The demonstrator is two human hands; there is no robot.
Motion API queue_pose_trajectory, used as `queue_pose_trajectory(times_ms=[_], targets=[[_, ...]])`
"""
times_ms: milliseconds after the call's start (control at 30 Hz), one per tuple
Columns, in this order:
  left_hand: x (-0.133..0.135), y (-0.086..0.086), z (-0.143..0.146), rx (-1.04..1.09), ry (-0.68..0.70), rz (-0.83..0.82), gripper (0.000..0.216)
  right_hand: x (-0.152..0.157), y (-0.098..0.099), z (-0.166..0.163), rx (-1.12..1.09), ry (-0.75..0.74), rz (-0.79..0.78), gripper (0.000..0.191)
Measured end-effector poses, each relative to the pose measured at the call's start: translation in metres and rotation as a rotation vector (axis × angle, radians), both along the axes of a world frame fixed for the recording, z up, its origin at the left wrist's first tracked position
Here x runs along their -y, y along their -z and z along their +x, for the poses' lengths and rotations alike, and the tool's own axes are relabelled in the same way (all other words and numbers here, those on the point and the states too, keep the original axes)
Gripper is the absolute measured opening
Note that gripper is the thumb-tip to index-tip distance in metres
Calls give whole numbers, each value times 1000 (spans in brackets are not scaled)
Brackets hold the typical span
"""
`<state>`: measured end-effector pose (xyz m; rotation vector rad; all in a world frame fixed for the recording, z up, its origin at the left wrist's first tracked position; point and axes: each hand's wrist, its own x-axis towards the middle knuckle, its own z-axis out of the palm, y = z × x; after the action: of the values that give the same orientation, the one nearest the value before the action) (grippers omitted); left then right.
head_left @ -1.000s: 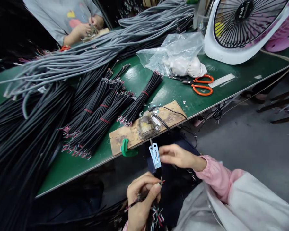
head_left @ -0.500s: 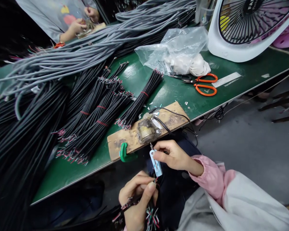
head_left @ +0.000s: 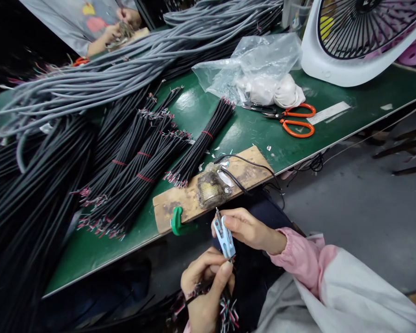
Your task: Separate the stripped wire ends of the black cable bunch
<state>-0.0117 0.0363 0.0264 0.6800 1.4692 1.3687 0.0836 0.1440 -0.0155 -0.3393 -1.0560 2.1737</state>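
Below the table edge, my right hand (head_left: 244, 226) pinches a light blue plastic clip (head_left: 224, 238), which looks like a clothespin. A thin metal tip (head_left: 217, 212) pokes up beside its upper end. Just under it, my left hand (head_left: 208, 282) is closed round black cables, with thumb and finger pressed together at the clip's lower end. Loose stripped wire ends (head_left: 229, 314) in red, white and green hang below that hand. Its grip hides where clip and cable meet. Ahead lies a wooden board (head_left: 173, 203) carrying a wrapped, brownish lump (head_left: 211, 188).
A green clamp (head_left: 177, 221) grips the board's front edge. Tied black cable bundles (head_left: 149, 166) and long grey cables (head_left: 125, 76) cover the left. Orange-handled scissors (head_left: 298, 129), a plastic bag (head_left: 256, 55) and a fan (head_left: 326, 74) are right. Another person's hands (head_left: 119, 30) work behind.
The clip has turned so its two legs show spread apart, and its lower end now meets my left fingertips. My left hand has moved slightly up and right.
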Motion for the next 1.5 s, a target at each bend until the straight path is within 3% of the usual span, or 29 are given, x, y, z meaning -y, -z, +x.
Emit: queue_pose_trajectory(times_ms=[100, 233, 467, 700, 900, 1067, 1200, 1333, 1500], targets=[[-1, 0, 0, -21, 33, -21, 23, 0, 0, 0, -12, -10, -5, 47], [-2, -3, 3, 11, -47, -66, 23, 2, 3, -1, -21, -17, -61, 48], [0, 2, -1, -18, 37, -23, 19, 12, 24, 5, 14, 23, -224, 60], [12, 6, 0, 84, 24, -131, 23, 28, 23, 37, 241, 29, -13, 35], [26, 18, 5, 246, 18, -179, 25, 42, 13, 45, 209, 71, 330, 27], [40, 34, 5, 433, 88, -224, 31, 50, 9, 46, 256, 144, 499, 15], [46, 51, 1, 546, 170, -158, 27, 57, 14, 46, 323, 173, 535, 17], [49, 67, -6, 620, 303, 9, 19, 66, 22, 45, 354, 154, 473, 21], [55, 67, -5, 631, 350, 76, 19, 73, 27, 47, 334, 168, 391, 21]])
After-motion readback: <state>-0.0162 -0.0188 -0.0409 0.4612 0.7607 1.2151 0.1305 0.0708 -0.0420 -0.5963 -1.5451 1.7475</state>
